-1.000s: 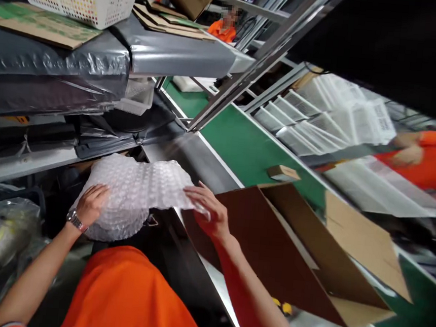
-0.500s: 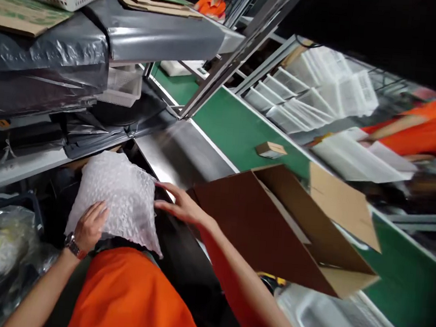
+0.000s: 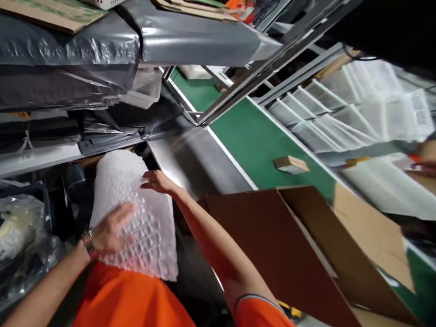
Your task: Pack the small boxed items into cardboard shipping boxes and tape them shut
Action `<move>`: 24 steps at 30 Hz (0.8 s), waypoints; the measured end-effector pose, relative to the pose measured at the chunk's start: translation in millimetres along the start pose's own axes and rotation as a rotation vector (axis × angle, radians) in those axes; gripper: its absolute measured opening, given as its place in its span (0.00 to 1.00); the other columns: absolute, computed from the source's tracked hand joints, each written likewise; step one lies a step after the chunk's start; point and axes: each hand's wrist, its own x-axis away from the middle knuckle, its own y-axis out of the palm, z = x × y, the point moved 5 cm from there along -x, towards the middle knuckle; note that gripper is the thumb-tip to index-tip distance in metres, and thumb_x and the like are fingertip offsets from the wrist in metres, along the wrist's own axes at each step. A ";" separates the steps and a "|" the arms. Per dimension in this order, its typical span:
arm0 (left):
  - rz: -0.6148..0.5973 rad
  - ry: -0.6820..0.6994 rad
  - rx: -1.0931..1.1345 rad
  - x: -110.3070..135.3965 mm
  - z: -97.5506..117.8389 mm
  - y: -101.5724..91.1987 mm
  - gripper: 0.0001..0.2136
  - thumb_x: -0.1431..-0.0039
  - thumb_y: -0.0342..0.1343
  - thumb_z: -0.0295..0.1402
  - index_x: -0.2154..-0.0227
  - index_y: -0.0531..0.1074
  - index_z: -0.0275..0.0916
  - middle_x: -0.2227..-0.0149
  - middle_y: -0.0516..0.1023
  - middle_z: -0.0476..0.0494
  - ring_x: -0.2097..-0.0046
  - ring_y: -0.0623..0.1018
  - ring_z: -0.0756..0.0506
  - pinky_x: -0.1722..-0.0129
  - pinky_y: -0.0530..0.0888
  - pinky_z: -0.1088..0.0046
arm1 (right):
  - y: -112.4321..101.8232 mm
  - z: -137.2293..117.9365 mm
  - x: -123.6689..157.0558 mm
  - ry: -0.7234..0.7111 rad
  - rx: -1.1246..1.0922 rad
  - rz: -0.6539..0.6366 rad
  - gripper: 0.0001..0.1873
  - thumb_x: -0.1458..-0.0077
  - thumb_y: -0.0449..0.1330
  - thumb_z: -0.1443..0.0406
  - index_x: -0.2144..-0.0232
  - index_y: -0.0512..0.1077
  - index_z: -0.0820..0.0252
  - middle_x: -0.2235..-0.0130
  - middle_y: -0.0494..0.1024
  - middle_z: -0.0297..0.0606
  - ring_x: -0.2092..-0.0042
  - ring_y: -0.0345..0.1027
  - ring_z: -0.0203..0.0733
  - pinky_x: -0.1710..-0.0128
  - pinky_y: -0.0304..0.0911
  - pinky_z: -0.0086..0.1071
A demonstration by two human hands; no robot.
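Note:
White bubble wrap (image 3: 120, 185) in a rounded roll-like shape lies in front of my body, its loose lower edge hanging over my orange shirt. My left hand (image 3: 115, 231), with a watch on the wrist, rests flat against its lower left part, fingers spread and slightly blurred. At the upper right side of the bubble wrap is my right hand (image 3: 159, 181). Its fingers are apart and a little bent, touching the sheet or just above it. Whatever lies inside or under the wrap is hidden.
A large open cardboard box (image 3: 265, 234) stands at my right, beside a green conveyor belt (image 3: 251, 131) carrying a small carton (image 3: 291, 164). Dark plastic rolls (image 3: 198, 39) fill the left shelf. Clear plastic bags (image 3: 13, 237) are lower left. A co-worker's hand (image 3: 435, 152) shows far right.
The bubble wrap now spreads lower and wider, toward my body. My left hand has moved right across it, and my right hand has come left onto its upper side. The view has swung.

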 end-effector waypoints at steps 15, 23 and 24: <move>-0.192 -0.627 0.154 -115.6 -178.1 -40.8 0.15 0.33 0.62 0.38 0.75 0.76 0.39 0.73 0.80 0.47 0.64 0.80 0.43 0.57 0.80 0.67 | -57.7 27.4 69.7 0.357 0.025 0.109 0.11 0.36 0.71 0.58 0.61 0.87 0.60 0.57 0.91 0.46 0.55 0.84 0.52 0.48 0.76 0.38; -0.147 -0.636 0.223 -113.1 -179.6 -28.2 0.15 0.30 0.60 0.40 0.72 0.78 0.39 0.71 0.80 0.46 0.64 0.78 0.43 0.57 0.77 0.67 | -21.2 -37.8 0.3 0.245 0.117 0.057 0.29 0.33 0.69 0.59 0.33 0.83 0.60 0.33 0.86 0.53 0.35 0.83 0.64 0.32 0.73 0.45; -0.139 -0.627 0.225 -112.6 -178.7 -26.9 0.15 0.30 0.61 0.40 0.72 0.78 0.39 0.72 0.80 0.47 0.64 0.78 0.44 0.58 0.77 0.68 | -11.8 -48.0 -9.9 0.234 0.129 0.050 0.24 0.31 0.69 0.55 0.38 0.85 0.59 0.37 0.89 0.52 0.38 0.84 0.64 0.34 0.74 0.45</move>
